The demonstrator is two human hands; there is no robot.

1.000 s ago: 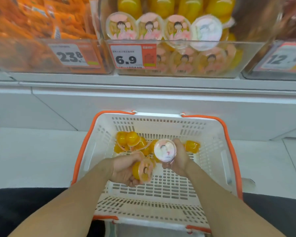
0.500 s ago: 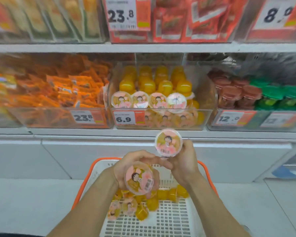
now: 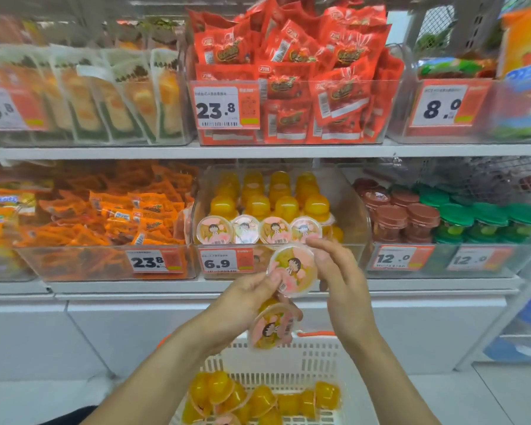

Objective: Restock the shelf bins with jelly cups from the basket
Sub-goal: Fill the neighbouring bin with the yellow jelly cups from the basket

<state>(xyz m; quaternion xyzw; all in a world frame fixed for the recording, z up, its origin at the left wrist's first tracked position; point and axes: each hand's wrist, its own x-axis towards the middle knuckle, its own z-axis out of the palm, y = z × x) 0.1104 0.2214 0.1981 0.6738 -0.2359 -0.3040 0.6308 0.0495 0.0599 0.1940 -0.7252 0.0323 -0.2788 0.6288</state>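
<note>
Left hand: your left hand (image 3: 242, 299) curls round the lower jelly cup (image 3: 272, 328), lid towards you, while its thumb and fingertips pinch the near edge of the upper jelly cup (image 3: 292, 269).
Right hand: your right hand (image 3: 337, 271) is mostly open, fingers gently bent, the fingertips touching the far rim of that upper cup.
Upper cup: it sits between both hands, lid facing you, right in front of the clear bin (image 3: 354, 210) tagged 6.9 (image 3: 226, 261).
Bin: rows of yellow cups at the back, four lids upright across the front.
Basket: the white basket (image 3: 288, 360) is below your wrists, more yellow cups lying loose in it.
Hard to make out: the lower cup's body is tucked behind your left palm; the basket's near end is cut off by the bottom edge; lid print is too blurred to read.
Arms: both forearms rise from the bottom edge and converge at the middle shelf, wrists near each other, left lower than right.
Neighbours: orange snack packets (image 3: 114, 216) left of the bin, brown and green lidded cups (image 3: 442, 219) to its right.
</note>
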